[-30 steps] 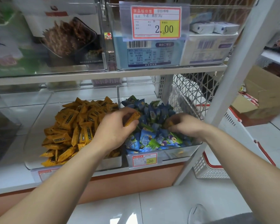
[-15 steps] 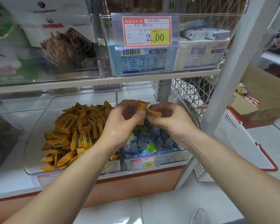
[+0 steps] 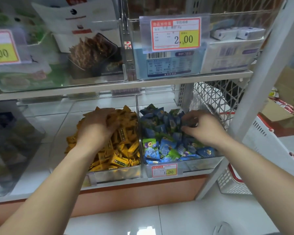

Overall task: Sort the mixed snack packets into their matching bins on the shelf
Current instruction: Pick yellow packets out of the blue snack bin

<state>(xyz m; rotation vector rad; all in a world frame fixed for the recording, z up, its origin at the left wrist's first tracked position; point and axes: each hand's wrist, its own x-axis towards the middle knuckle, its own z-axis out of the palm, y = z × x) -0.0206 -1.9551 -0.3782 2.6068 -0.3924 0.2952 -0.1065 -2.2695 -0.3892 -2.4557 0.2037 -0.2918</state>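
Two clear bins stand side by side on the lower shelf. The left bin [image 3: 115, 174] holds a heap of yellow packets [image 3: 124, 150]. The right bin [image 3: 197, 165] holds blue and green packets [image 3: 159, 128]. My left hand [image 3: 95, 128] lies on top of the yellow heap, its fingers curled down around yellow packets at the fingertips. Over the back right of the blue pile, my right hand [image 3: 202, 129] pinches a dark blue packet [image 3: 188, 124] between its curled fingers and thumb.
A price tag [image 3: 164, 170] hangs on the right bin's front. Above is a shelf [image 3: 143, 85] with clear bins of boxed goods. A white shelf post [image 3: 255, 85] and wire mesh [image 3: 215, 99] stand to the right, beside a white basket [image 3: 265, 150] and a cardboard box [image 3: 288, 92].
Both hands met above the blue bin holding yellow packets. My left hand then moved left onto the yellow heap, and my right hand dropped back into the blue pile.
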